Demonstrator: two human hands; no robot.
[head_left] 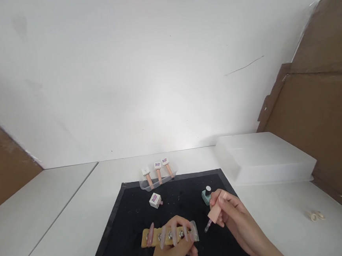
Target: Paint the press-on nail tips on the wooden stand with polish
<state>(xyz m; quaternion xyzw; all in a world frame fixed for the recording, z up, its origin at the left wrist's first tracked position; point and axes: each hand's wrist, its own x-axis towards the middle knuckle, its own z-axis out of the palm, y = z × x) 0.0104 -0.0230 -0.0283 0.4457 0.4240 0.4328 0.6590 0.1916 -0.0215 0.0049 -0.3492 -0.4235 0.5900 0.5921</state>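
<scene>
My left hand is closed around a yellow nail-tip stand with round metal studs, held over the black mat. Several false nails stand on it; the leftmost nail looks pinker than the paler others. My right hand pinches a nail polish brush by its pink cap, the bristles pointing down and left, apart from the nails. A white polish bottle without its cap lies on the mat, its neck to the right. Just behind my right hand is a teal bottle with a black-and-white top.
At the mat's back edge, a clear tray holds three white polish bottles with pink caps. A translucent white bin sits at the right, with small cream-coloured rings in front of it. Brown cardboard borders the right side.
</scene>
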